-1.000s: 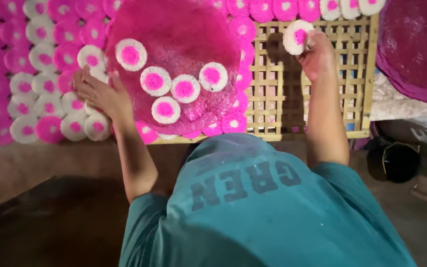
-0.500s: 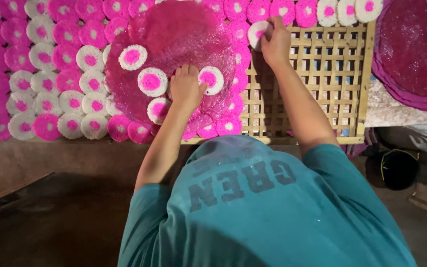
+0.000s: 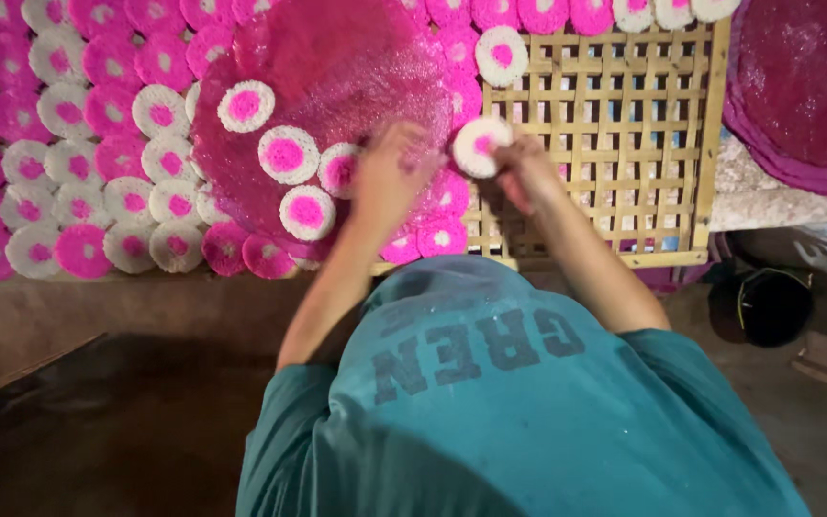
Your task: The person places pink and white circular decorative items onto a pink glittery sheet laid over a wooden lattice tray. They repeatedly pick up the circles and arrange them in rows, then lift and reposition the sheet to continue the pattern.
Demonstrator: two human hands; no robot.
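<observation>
Right hand (image 3: 526, 172) pinches a white-and-pink disc (image 3: 480, 146) over the bamboo rack (image 3: 614, 124); left hand (image 3: 387, 180), blurred, finger spread indeterminate, rests on the pink tray (image 3: 337, 67).

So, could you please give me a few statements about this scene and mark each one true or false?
1. The right hand holds a white disc with a pink centre. True.
2. The bamboo lattice tray is completely covered with discs. False: much of its lattice is bare, with discs only along its top and left edges.
3. The left hand is over the large pink mesh round. True.
4. The discs on the mesh round are solid green. False: they are white with pink centres, like this one.
5. The person wears a teal shirt. True.
</observation>
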